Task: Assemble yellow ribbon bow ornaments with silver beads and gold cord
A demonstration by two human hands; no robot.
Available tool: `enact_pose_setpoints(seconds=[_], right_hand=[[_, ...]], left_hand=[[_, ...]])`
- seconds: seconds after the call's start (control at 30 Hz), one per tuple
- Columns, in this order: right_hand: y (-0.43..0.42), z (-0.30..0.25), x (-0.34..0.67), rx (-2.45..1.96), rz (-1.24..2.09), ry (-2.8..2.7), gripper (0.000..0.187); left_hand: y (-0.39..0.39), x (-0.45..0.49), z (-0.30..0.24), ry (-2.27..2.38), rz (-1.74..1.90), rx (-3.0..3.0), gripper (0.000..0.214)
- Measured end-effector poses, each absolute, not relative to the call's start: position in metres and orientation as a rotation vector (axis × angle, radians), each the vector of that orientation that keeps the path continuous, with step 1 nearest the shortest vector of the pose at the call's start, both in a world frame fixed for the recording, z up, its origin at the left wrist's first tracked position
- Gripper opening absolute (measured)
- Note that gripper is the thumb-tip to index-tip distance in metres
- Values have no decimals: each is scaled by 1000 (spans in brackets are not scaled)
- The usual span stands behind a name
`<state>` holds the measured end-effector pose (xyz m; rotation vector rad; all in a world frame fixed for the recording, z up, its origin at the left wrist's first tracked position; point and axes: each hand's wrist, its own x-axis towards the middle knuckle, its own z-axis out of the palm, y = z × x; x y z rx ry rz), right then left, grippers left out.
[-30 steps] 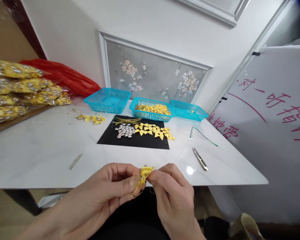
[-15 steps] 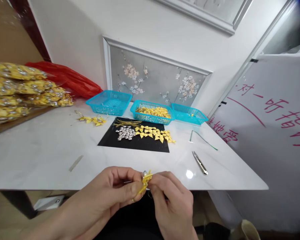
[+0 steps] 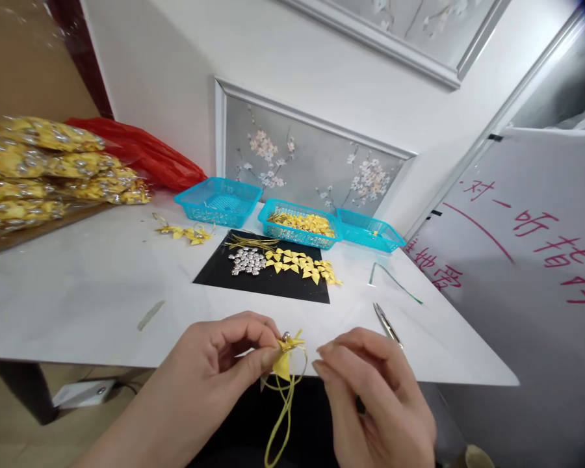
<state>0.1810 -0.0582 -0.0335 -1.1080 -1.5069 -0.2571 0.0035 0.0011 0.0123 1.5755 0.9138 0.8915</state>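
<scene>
Your left hand is closed on the yellow ribbon piece: thumb and forefinger pinch it at its left side. The piece sits in front of the near edge of the white table, between your two hands. A small silver bead sits at its top, and a thin yellow strand hangs from it in a long loop below the table edge.

Your right hand is just beside the piece and does not touch it. Its fingers are bent, with the tips drawn toward the thumb. You cannot tell from this view whether they hold anything.

On the table beyond your hands lies a black mat. It carries a cluster of silver beads, a spread of yellow bows to the right of them, and a bundle of gold wires at its far edge. Behind the mat stand three blue baskets in a row: the left basket, the middle basket, which holds yellow pieces, and the right basket.

A pair of metal snips lies near your right hand, with a green wire beyond it. A few assembled yellow pieces lie left of the mat. At the far left, stacked clear packs rest beside a red bag. A white board with red writing stands to the right of the table.
</scene>
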Motion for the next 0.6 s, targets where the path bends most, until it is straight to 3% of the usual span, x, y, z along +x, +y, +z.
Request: enact_pose_setpoints(seconds=[0.2, 0.37, 0.6], right_hand=[[-47, -33, 168, -1026, -239, -1696, 21], [-35, -27, 166, -925, -425, -1876, 26], [-51, -31, 152, -790, 77, -1444, 27]], left_hand=[[-1, 9, 18, 938, 956, 1570, 28], [10, 9, 10, 965, 954, 1595, 22], [35, 1, -5, 1136, 1093, 1703, 19]])
